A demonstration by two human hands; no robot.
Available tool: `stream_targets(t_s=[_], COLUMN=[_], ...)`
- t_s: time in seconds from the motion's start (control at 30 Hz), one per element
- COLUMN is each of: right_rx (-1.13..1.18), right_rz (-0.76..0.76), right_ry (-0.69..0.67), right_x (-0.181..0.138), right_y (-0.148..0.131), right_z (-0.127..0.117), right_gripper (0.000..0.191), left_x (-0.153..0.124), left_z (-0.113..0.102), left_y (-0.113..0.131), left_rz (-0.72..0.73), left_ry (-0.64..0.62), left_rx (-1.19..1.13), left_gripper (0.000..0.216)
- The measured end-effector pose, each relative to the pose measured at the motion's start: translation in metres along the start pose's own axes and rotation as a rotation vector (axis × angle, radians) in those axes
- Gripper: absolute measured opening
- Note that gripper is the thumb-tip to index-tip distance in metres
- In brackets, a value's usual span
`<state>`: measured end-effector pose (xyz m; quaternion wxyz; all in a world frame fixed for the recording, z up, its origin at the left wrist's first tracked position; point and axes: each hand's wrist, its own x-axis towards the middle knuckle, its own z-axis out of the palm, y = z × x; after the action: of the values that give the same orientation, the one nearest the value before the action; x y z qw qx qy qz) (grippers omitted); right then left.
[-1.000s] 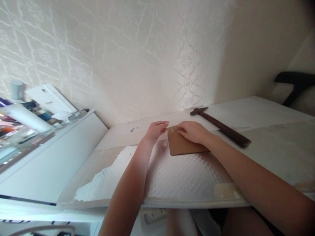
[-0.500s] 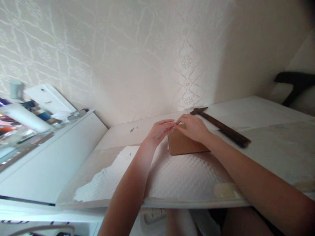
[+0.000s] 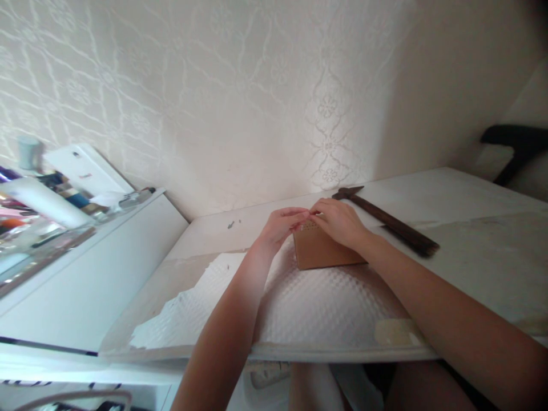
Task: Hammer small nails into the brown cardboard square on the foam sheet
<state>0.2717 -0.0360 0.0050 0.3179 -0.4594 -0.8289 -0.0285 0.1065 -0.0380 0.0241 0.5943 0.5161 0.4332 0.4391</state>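
Note:
A flat brown board [image 3: 327,251], like cardboard or leather, lies on a quilted white sheet [image 3: 317,308]; a row of small marks shows near its far edge. My left hand [image 3: 282,224] is at the board's far left corner, fingers pinched together. My right hand [image 3: 336,218] rests over the board's far right part, its thumb and forefinger closed and meeting the left fingertips. What the fingertips hold is too small to make out. Just beyond my right hand, a hammer [image 3: 385,221] with a dark wooden handle lies on the table [image 3: 466,194].
Several tiny dark bits [image 3: 231,225] lie on the table at the back left. A white cabinet [image 3: 81,274] stands at the left, crowded with bottles and a white box [image 3: 88,171]. Behind is a patterned wall [image 3: 257,103]. A black chair part [image 3: 514,142] shows at the right.
My fingertips have come closer together above the board's far edge, and the row of marks shows more. The view has shifted slightly; board and hammer stay in place.

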Motion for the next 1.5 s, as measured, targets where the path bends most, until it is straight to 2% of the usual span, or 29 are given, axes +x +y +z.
stream_targets(t_s=[0.2, 0.33, 0.43, 0.63, 0.83, 0.97, 1.1, 1.5], right_rx=[0.028, -0.017, -0.034, 0.004, -0.015, -0.043, -0.071, -0.070], right_rz=[0.108, 0.148, 0.162, 0.110, 0.070, 0.074, 0.087, 0.086], right_ry=[-0.058, -0.135, -0.171, -0.200, -0.259, -0.259, -0.268, -0.295], right_x=[-0.001, -0.002, -0.003, -0.003, -0.002, -0.003, -0.003, -0.003], right_y=[-0.001, 0.001, 0.001, 0.002, 0.002, 0.003, 0.003, 0.001], right_z=[0.002, 0.005, 0.005, 0.006, 0.007, 0.005, 0.004, 0.002], right_gripper=[0.020, 0.025, 0.027, 0.034, 0.032, 0.031, 0.029, 0.031], left_x=[0.003, 0.011, 0.015, 0.014, 0.016, 0.019, 0.020, 0.020], left_z=[0.003, -0.001, -0.004, -0.002, -0.002, -0.005, -0.008, -0.009], left_y=[-0.005, -0.012, -0.016, -0.015, -0.017, -0.022, -0.026, -0.028], left_rz=[0.109, 0.233, 0.304, 0.352, 0.330, 0.261, 0.214, 0.215], left_ry=[0.117, 0.285, 0.336, 0.287, 0.295, 0.237, 0.183, 0.131], left_rx=[0.137, 0.395, 0.582, 0.745, 0.703, 0.655, 0.707, 0.771], left_gripper=[0.019, 0.013, 0.011, 0.012, 0.013, 0.016, 0.015, 0.015])
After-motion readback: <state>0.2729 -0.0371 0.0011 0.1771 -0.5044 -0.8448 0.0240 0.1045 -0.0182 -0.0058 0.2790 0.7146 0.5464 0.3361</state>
